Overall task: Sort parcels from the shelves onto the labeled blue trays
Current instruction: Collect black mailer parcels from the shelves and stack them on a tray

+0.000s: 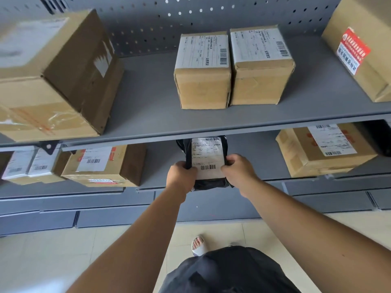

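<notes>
A black plastic mailer parcel [208,159] with a white barcode label lies on the lower grey shelf [243,149], its far end tucked under the upper shelf's edge. My left hand [182,176] grips its near left corner. My right hand [240,171] grips its near right edge, thumb on the label. No blue tray is in view.
The upper shelf [148,102] carries a big carton [53,75] at left, two small labelled boxes [203,70] [261,64] in the middle and a carton [364,45] at right. On the lower shelf stand boxes at left [101,166] and right [323,149]. Tiled floor lies below.
</notes>
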Demonstrator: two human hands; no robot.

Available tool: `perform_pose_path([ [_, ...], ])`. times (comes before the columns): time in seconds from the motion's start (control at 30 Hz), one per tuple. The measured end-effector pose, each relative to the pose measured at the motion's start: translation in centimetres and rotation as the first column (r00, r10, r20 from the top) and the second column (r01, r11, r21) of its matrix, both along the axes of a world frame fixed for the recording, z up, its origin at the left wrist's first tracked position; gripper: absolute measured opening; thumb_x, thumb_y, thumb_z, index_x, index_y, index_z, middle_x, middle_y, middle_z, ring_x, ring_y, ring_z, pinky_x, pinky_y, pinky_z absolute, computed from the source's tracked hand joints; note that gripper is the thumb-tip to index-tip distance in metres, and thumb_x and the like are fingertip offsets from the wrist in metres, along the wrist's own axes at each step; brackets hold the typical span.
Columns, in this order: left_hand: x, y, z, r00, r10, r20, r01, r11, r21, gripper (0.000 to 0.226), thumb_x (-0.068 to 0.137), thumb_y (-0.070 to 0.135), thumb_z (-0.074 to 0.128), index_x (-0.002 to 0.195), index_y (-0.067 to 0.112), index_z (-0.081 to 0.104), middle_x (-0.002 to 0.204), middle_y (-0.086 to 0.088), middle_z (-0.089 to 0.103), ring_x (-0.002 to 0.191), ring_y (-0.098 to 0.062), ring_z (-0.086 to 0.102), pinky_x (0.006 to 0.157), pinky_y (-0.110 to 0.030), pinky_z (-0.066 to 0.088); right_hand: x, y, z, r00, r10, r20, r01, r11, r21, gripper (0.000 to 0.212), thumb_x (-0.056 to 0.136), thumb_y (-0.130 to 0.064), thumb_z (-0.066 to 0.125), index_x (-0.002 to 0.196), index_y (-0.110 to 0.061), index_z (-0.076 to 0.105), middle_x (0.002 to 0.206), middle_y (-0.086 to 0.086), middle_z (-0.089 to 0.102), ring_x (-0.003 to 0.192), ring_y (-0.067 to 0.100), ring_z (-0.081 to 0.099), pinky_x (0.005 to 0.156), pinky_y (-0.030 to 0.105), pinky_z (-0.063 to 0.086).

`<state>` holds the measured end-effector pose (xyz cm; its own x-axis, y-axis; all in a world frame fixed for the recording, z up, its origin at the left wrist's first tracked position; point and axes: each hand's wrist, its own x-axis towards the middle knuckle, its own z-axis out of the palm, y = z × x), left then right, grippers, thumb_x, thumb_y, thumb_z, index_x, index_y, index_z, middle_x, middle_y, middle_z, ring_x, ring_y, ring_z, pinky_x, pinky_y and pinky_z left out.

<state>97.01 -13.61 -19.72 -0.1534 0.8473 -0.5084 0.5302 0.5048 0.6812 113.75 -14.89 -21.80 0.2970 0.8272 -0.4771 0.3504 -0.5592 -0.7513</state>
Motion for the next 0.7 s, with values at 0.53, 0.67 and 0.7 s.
perform_pose_path([
  [0.53, -0.2, -10.6, 4.3, 0.920, 0.374, 0.113, -0.381, 0.923, 0.046, 0.027, 0.093, 0.016, 0.053, 0.117, 0.018, 0.066, 0.099, 0.003, 0.071, 0.086, -0.018, 0.068, 0.056, -0.024, 0.057, -0.9, -6.2, 5.0, 0.965, 0.264, -0.008, -0.261, 0.958, 0.120, 0.018, 0.088, -0.013, 0.059, 0.100, -0.026, 0.061, 0.098, -0.007, 0.067, 0.094, 0.020, 0.064, 0.076, 0.030, 0.050],
  [0.67, -2.0, -13.3, 5.4, 0.855, 0.492, 0.164, -0.508, 0.859, 0.068, 0.026, 0.097, 0.017, 0.054, 0.120, 0.018, 0.064, 0.104, 0.004, 0.071, 0.091, -0.018, 0.070, 0.071, -0.032, 0.064, -3.4, -7.2, 6.1, 0.940, 0.338, -0.046, -0.328, 0.933, 0.148, 0.021, 0.086, -0.013, 0.059, 0.102, -0.025, 0.066, 0.099, -0.008, 0.070, 0.093, 0.018, 0.065, 0.076, 0.030, 0.049],
  [0.7, -2.6, -13.9, 5.8, 0.834, 0.524, 0.175, -0.542, 0.837, 0.073, 0.026, 0.097, 0.018, 0.054, 0.121, 0.019, 0.064, 0.104, 0.004, 0.071, 0.092, -0.019, 0.070, 0.071, -0.032, 0.065, -4.2, -7.4, 6.5, 0.932, 0.358, -0.051, -0.346, 0.925, 0.155, 0.023, 0.085, -0.013, 0.059, 0.103, -0.024, 0.067, 0.100, -0.009, 0.071, 0.094, 0.018, 0.066, 0.078, 0.031, 0.052],
])
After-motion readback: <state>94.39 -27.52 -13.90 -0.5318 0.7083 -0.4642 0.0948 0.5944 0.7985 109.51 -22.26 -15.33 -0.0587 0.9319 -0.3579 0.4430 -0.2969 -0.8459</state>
